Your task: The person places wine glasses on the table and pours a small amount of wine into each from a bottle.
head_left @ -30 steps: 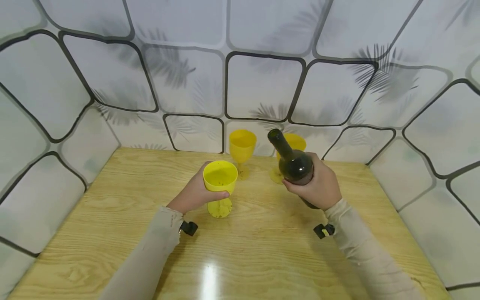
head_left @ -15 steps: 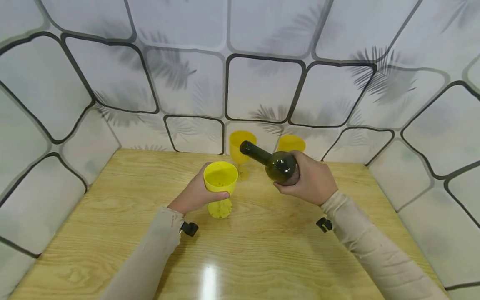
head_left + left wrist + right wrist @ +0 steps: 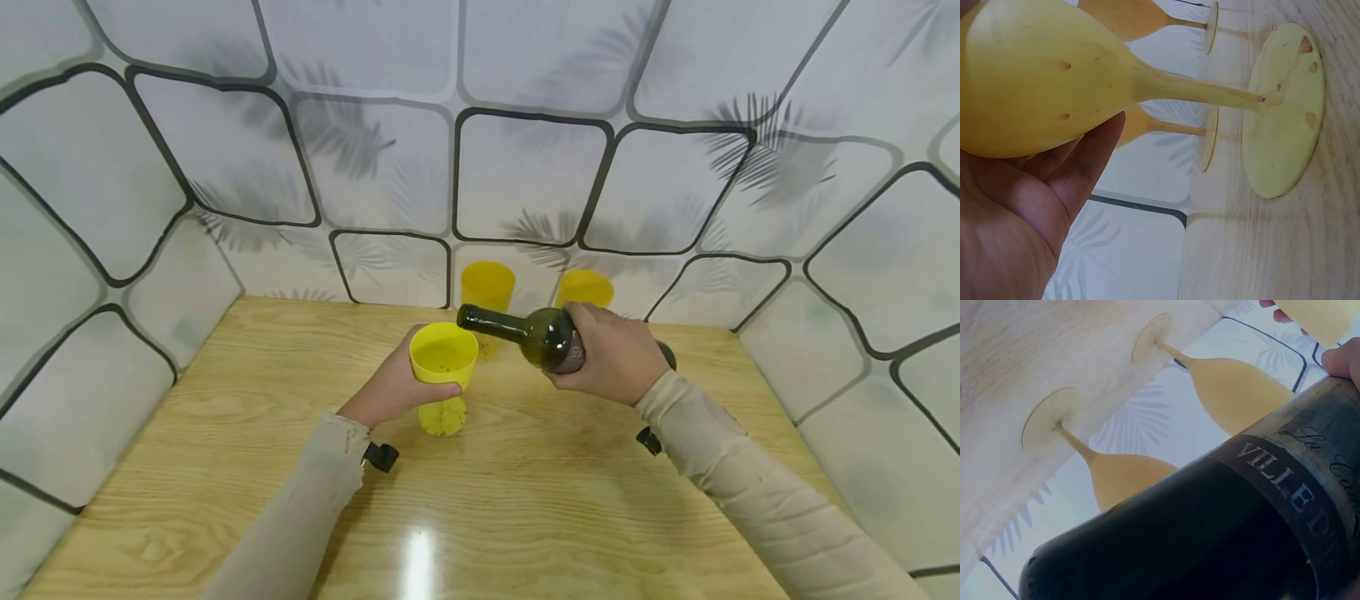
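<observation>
My left hand [image 3: 390,387] grips the bowl of a yellow goblet [image 3: 442,357] standing on the wooden table [image 3: 525,500]; in the left wrist view my palm and thumb [image 3: 1054,187] wrap the goblet's bowl [image 3: 1041,75], and its foot [image 3: 1285,112] rests on the wood. My right hand [image 3: 611,354] holds a dark green wine bottle [image 3: 525,332] tipped nearly level, its mouth pointing left over the goblet's rim. The right wrist view shows the bottle's labelled body [image 3: 1210,531] close up. I cannot see any liquid.
Two more yellow goblets [image 3: 487,287] [image 3: 583,287] stand at the back of the table against the patterned wall [image 3: 525,167]; both also show in the right wrist view [image 3: 1235,387] [image 3: 1122,475]. Walls close in the table on the left and right.
My right hand has tipped the bottle from a steep slant down to nearly level and carried its mouth left toward the goblet. The left hand and goblet have stayed put.
</observation>
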Demonstrator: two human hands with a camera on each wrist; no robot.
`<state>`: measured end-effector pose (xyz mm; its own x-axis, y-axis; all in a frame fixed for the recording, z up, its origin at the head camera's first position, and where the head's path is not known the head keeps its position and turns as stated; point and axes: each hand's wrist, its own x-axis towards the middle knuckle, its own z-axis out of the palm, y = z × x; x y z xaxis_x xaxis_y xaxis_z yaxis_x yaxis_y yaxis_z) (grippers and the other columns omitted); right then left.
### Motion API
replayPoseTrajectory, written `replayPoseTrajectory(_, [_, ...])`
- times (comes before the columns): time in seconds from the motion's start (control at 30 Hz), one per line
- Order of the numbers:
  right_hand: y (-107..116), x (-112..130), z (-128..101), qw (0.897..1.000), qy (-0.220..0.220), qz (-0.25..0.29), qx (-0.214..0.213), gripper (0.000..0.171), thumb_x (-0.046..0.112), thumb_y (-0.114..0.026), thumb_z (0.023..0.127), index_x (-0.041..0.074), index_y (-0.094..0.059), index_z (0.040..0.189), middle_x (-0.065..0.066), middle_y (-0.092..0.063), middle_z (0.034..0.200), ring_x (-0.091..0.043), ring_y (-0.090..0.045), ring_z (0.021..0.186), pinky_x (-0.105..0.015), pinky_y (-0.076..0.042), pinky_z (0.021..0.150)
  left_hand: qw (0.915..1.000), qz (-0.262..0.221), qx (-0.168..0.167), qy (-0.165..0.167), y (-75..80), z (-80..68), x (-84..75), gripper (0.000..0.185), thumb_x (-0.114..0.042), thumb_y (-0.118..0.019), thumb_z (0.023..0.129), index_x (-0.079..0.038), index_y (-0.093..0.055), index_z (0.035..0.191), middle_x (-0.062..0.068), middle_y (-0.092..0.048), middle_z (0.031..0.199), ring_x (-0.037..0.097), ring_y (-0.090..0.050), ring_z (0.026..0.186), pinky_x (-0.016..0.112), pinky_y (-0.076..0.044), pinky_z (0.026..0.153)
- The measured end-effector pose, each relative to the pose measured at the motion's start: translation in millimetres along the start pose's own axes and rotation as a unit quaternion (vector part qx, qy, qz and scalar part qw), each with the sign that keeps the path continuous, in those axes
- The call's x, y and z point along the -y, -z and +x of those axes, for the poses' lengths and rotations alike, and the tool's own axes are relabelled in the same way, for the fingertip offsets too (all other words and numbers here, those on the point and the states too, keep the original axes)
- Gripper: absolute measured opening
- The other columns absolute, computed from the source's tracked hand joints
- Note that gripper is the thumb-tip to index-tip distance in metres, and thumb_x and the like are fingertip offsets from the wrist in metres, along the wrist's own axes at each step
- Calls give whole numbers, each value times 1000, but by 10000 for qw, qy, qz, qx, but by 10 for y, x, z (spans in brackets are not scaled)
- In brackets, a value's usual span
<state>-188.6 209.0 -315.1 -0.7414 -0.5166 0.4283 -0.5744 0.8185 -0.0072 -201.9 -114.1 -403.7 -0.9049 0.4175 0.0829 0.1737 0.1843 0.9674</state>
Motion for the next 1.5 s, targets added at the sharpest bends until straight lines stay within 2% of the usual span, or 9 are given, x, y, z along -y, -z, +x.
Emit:
replayPoseTrajectory(0.47, [60,-25,83,9972,471,-555,179,70,50,-88,65,8,-56,111,-7,-64,84,-28,-65,71,-49,-57,55,10000,60,30,-32,10,16,27,86,-21,-91,81,-19,-36,148,7,-60,129,26,-63,114,46,-53,102])
replayPoseTrajectory(0.93, [136,-5,154,9945,705,-720,291,62,47,-88,67,9,-58,106,-6,-62,84,-27,-62,70,-46,-56,55,9999,101,41,-53,10,9,24,86,-23,-90,82,-20,-36,148,7,-61,129,26,-63,114,46,-53,102])
replayPoseTrajectory(1.5, [198,41,194,9909,876,-905,466,65,45,-87,69,7,-58,112,-9,-64,88,-29,-63,70,-47,-58,57,9999,109,63,-80,11,-2,-1,86,-23,-91,81,-20,-36,147,7,-61,128,26,-63,112,45,-54,100])
